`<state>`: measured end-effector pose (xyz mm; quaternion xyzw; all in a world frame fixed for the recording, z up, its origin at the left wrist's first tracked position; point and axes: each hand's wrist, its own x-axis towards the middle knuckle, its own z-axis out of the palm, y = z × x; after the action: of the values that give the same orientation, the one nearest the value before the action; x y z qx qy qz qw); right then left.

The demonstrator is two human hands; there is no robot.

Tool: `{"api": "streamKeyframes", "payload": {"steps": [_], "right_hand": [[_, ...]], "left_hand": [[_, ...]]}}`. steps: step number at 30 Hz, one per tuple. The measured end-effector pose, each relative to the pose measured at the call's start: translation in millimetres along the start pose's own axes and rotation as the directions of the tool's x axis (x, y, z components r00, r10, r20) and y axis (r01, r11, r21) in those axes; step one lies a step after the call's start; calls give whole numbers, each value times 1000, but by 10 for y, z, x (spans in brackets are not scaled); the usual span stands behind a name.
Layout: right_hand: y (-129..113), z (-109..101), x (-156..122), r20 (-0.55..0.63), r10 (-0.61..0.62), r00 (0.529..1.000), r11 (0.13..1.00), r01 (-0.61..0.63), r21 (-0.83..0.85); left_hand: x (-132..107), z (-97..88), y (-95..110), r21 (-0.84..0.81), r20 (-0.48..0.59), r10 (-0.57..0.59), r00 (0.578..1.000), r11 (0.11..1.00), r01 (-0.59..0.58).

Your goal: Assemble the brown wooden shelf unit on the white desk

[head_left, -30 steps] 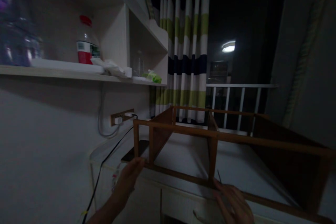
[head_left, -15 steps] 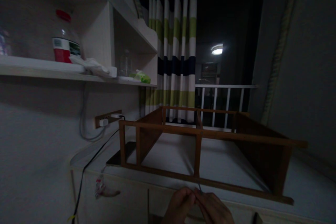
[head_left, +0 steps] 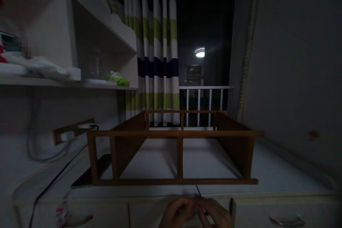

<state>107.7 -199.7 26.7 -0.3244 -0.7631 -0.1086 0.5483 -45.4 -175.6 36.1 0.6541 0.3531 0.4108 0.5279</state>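
My left hand [head_left: 176, 212] and my right hand [head_left: 213, 212] meet fingertip to fingertip at the bottom of the view, in front of the table's edge. A thin dark rod [head_left: 198, 190] sticks up from the fingers of my right hand, which are closed on its lower part. The fingers of my left hand are pinched together beside it; what they hold, if anything, is hidden. Just beyond the hands a brown wooden rack frame [head_left: 180, 158] lies on its side on the white tabletop [head_left: 149, 156], apart from both hands.
A flat black device [head_left: 92, 172] lies under the rack's left end. On the left wall are a power strip [head_left: 74, 130] with cables and a white shelf [head_left: 107, 86] bearing a green packet [head_left: 119, 79]. A striped curtain [head_left: 157, 53] hangs by the railed window. Drawers [head_left: 288, 208] line the front.
My view has turned right, so the shelf and rack appear further left. The hands stay together at the bottom, with the rod's tip now in front of the rack's lower rail.
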Motion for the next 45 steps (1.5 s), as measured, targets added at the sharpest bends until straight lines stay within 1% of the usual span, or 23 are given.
{"api": "streamKeyframes", "payload": {"steps": [3,7,9,10,11,12,13,15,17,18,19,21,22,24,25,26,27,29,30,32,36,40,45], "right_hand": [[31,-209,-10,-92,119,989,992,-123,-39],[145,-590,-25,-112,242,964,963,-252,-96],[231,-809,-30,-174,317,932,935,-338,-105],[278,-919,-29,-213,350,912,920,-378,-106],[323,-1030,-24,-248,377,892,906,-411,-104],[365,-1137,-13,-284,401,871,892,-442,-97],[403,-1241,4,-317,428,846,876,-475,-83],[465,-1429,59,-358,491,794,843,-537,-35],[517,-1586,131,-372,546,750,812,-583,16],[544,-1653,169,-382,565,731,799,-600,35],[573,-1712,206,-397,577,714,789,-612,46],[640,-1815,273,-430,590,684,775,-629,63],[678,-1860,302,-444,595,670,770,-633,76],[757,-1942,357,-456,607,650,766,-631,120],[794,-1977,385,-452,616,646,766,-625,149],[828,-2010,413,-445,623,643,766,-617,181],[856,-2038,443,-437,630,641,765,-608,211],[895,-2081,511,-428,635,643,767,-586,259],[906,-2095,548,-429,631,646,773,-572,275],[919,-2109,632,-429,612,665,790,-542,287],[964,-2099,820,-397,579,713,815,-511,272],[1075,-2081,976,-385,569,727,822,-496,279],[1204,-2054,1038,-367,564,740,826,-501,258]], "left_hand": [[30,114,-4,90,21,-7,1000,996,6],[62,270,31,181,69,19,997,983,-31],[84,340,120,244,104,93,990,963,-116],[100,373,196,286,141,151,978,940,-187],[122,408,298,335,190,220,957,902,-274],[153,444,425,383,255,292,922,845,-373],[193,485,573,432,326,358,875,767,-475],[312,589,914,546,421,475,773,548,-634],[491,732,1261,613,512,557,654,296,-733],[603,819,1420,637,536,586,607,191,-747],[728,915,1561,655,550,610,570,108,-748],[1004,1122,1787,676,575,632,520,-9,-737],[1149,1224,1871,682,585,634,505,-48,-730],[1431,1408,1995,662,625,617,478,-95,-743],[1561,1483,2040,652,647,592,481,-101,-752],[1679,1545,2076,648,665,550,505,-89,-756],[1782,1591,2104,645,684,490,540,-62,-762],[1939,1643,2137,648,705,370,605,11,-761],[1994,1652,2141,649,708,336,621,37,-760],[2066,1646,2126,644,709,315,631,74,-761],[2137,1616,2046,621,703,342,623,132,-773],[2170,1617,2001,608,696,344,631,185,-772],[2158,1633,2027,633,657,357,664,217,-743]]}}
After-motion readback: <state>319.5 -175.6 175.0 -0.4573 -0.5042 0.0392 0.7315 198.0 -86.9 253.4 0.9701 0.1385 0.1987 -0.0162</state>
